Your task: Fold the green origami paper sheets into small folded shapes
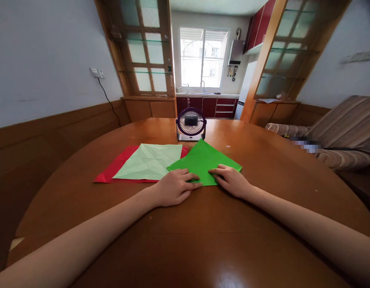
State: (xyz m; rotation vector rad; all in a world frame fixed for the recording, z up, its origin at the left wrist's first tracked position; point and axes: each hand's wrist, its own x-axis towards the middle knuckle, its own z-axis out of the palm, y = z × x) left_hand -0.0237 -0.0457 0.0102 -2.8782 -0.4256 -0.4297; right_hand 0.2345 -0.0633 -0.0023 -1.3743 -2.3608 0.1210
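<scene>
Forearms (97,220) nearest the camera, both yours, slanting in over the table (185,252) on the near side of the fan (191,124)! Straight in front of that fan, slightly to its right, lies the green sheet (206,156). Your left hand (174,186) rests on it palm down, fingers spread; your right hand (231,179) sits with fingers bent, and whether they pinch the paper, I cannot tell. Good technique now, I'd judge: anchor with one hand, press evenly with the other, don't drag. Look at the aim: one corner points away toward the right of the fan's base, two more out sideways. It looks wider left to right, but this slanted view leaves the true long axis uncertain. Left of the fan, nearer you: the pale green sheet (149,162) over the red sheet (117,162).
</scene>
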